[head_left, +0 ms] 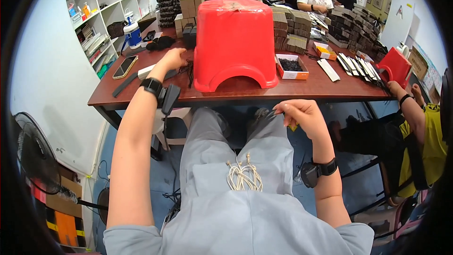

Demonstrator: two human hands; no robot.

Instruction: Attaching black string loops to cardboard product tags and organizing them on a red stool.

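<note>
My left hand (173,59) is over the table, left of an upturned red plastic stool (234,42). Its fingers are curled, and whatever they hold is hidden. Black cords (190,73) hang at the table edge beside it. A pale narrow box (146,72) lies by my left wrist. In front of the table, above my right thigh, my right hand (302,114) is pinched. Something small and dark shows at its fingertips, too small to name. A small yellow piece (293,127) shows just under that hand.
A phone (125,67) and a blue-white jug (132,34) are on the left. Right of the stool are a box of black pieces (291,67), white strips (361,70) and stacked cardboard bundles (297,28). A person in yellow (432,137) sits at right; others work behind.
</note>
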